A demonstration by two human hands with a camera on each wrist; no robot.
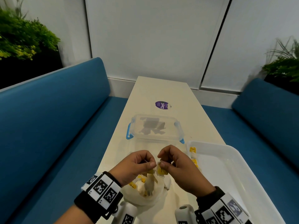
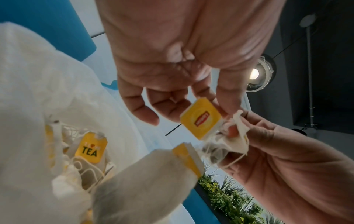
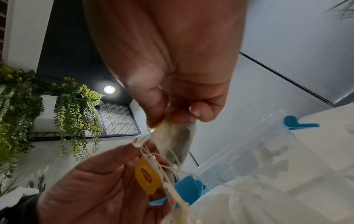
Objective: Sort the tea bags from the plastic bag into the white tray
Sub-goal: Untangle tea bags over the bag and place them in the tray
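Tea bag [image 1: 161,171] pinched between both hands.

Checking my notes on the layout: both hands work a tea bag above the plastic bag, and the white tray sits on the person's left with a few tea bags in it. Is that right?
One thing is wrong: the white tray lies on the person's right, as the head view shows. The rest stands: the left hand and right hand pinch a tea bag above the plastic bag, and the tray holds a few tea bags.

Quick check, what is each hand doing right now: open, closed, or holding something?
Left hand: pinching a yellow tag of the tangled tea bags.
Right hand: pinching a tea bag by its top.
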